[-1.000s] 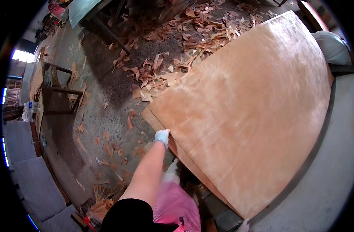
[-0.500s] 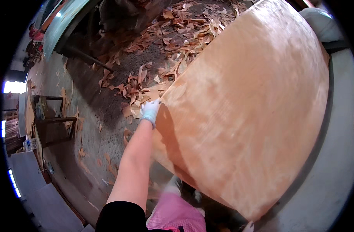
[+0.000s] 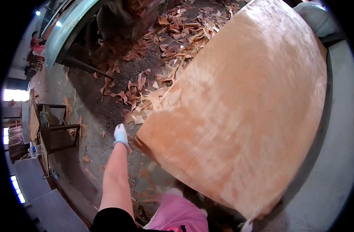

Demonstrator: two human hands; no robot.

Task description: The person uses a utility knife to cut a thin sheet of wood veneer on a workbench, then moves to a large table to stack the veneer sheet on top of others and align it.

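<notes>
A large pale-brown wood veneer sheet [image 3: 231, 104] fills the middle and right, lying on a low support that is mostly hidden. My left hand [image 3: 121, 134], in a white glove with a bluish cuff, is off the sheet, just left of its near left corner. Nothing shows in that hand, and its fingers point forward, small and partly blurred. At the bottom edge, my right hand [image 3: 247, 225] shows only as whitish gloved fingers at the sheet's near corner, seemingly gripping it; the rest of it is out of view.
Torn veneer scraps [image 3: 142, 91] litter the floor beyond and left of the sheet. A greenish-topped table [image 3: 70, 29] stands at the far left, a dark wooden frame [image 3: 63, 127] nearer. Grey panels [image 3: 49, 201] lie lower left. A white bundle [image 3: 316, 19] sits far right. A person [image 3: 37, 44] is far off.
My left hand has let go of the sheet's left edge and moved left and nearer to me. The sheet's near left corner now shows uncovered. My right hand stays at the near corner.
</notes>
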